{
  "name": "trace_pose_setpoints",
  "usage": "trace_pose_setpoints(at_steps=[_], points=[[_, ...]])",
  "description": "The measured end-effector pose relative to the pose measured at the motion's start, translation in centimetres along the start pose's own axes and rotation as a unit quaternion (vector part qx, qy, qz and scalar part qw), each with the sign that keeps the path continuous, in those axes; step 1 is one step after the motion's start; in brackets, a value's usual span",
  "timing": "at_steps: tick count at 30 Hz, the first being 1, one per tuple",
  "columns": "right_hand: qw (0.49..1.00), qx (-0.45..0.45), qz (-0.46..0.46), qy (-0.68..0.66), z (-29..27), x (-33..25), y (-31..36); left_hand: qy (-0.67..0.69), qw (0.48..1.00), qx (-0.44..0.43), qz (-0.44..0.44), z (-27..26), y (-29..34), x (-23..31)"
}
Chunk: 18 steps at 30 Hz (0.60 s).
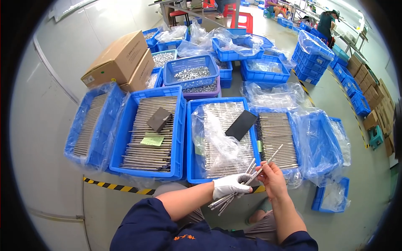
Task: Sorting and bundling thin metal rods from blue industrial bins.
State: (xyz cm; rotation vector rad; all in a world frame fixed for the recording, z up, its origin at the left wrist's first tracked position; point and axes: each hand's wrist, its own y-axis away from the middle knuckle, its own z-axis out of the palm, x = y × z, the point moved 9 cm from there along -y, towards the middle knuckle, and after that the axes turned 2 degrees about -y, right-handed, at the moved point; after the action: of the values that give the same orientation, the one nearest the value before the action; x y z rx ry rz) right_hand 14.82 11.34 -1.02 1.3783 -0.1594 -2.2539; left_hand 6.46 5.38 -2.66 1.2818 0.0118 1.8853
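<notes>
My left hand (pixel 229 186), in a white glove, is closed around a bunch of thin metal rods (pixel 222 203) that slant up to the right. My bare right hand (pixel 273 179) pinches one metal rod (pixel 274 153) near the upper end of the bunch; its tip points up and right. Just beyond my hands stands a blue crate (pixel 189 142) with rows of rods under clear plastic, and a black phone (pixel 241 125) lies on top. To its right, another crate holds rows of darker rods (pixel 277 138).
On the left, a blue crate (pixel 121 138) of rods carries a dark block (pixel 159 119) and a green slip (pixel 152 139). Cardboard boxes (pixel 115 60) and a basket of small metal parts (pixel 190 74) stand behind. A plastic-lined crate (pixel 316 144) sits at right. A co-worker (pixel 326 25) is far back.
</notes>
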Motion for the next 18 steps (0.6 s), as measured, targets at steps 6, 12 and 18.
trace_pose_setpoints(at_steps=[6, 12, 18], points=[[0.988, 0.093, -0.063, -0.108, -3.0, -2.2, -0.3, 0.001, 0.998, 0.035, 0.046, -0.7, 0.3, 1.8], [0.955, 0.058, 0.102, -0.273, -3.8, 2.6, -1.8, -0.111, 0.962, 0.16, 0.188, -3.9, 1.9, 5.2], [0.951, -0.08, 0.202, -0.221, 1.7, 5.4, 0.5, -0.071, 0.967, 0.201, 0.139, -4.7, 1.4, 4.8]])
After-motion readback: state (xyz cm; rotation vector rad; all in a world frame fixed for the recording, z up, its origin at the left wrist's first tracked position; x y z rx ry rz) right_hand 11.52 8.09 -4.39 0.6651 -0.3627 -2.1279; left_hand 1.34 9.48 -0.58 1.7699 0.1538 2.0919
